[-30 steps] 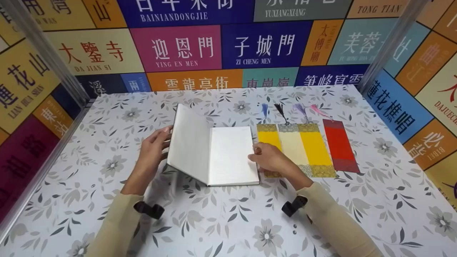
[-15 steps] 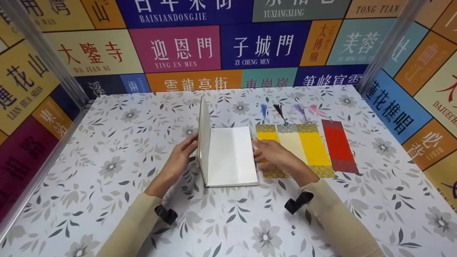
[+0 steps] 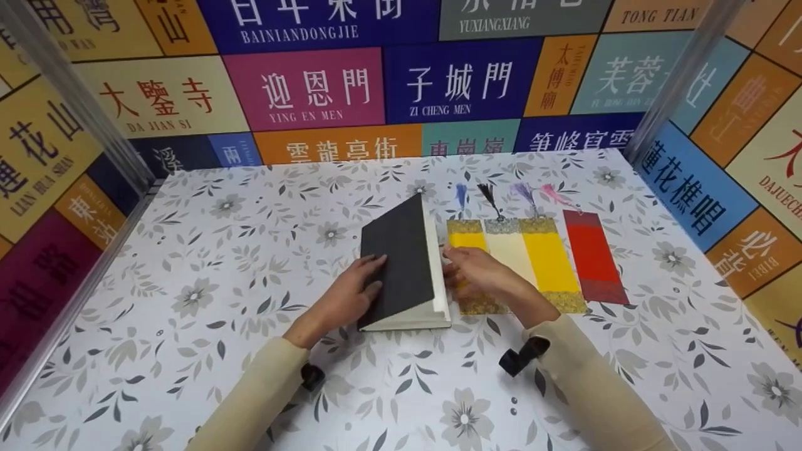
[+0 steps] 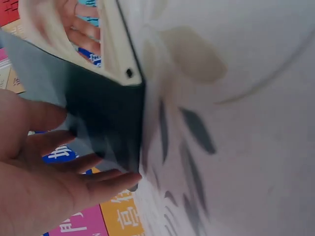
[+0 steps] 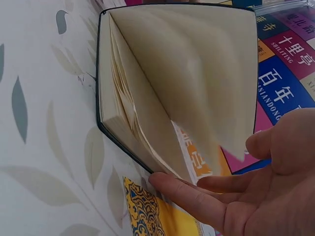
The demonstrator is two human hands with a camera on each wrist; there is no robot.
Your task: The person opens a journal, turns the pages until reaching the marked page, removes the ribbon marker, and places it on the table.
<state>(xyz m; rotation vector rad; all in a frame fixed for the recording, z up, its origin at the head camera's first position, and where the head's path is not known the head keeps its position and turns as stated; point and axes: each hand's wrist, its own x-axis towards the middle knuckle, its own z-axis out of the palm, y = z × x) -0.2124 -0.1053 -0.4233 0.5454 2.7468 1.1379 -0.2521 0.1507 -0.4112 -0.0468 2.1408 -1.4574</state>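
A black-covered notebook (image 3: 398,263) lies on the table with its front cover slanting over the white pages, not flat. My left hand (image 3: 341,294) touches the outside of that cover with extended fingers. In the left wrist view the fingers (image 4: 81,164) spread along the dark cover (image 4: 106,118). Beside the notebook's right edge is my right hand (image 3: 479,269), its fingers loosely bent and holding nothing. The right wrist view has its fingertip (image 5: 162,182) by the lower page edge, with blurred cream pages (image 5: 197,64) partly fanned.
Right of the notebook lie a yellow bookmark (image 3: 467,239), a cream bookmark (image 3: 509,254), another yellow bookmark (image 3: 551,260) and a red bookmark (image 3: 595,257), with tassels above them. My right hand covers part of the left ones. A printed wall (image 3: 301,88) stands behind the floral tabletop (image 3: 263,232).
The notebook's front cover has swung from standing open on the left over toward the right. My left hand moved right with it. My right hand let go of the right page edge and its fingers loosened.
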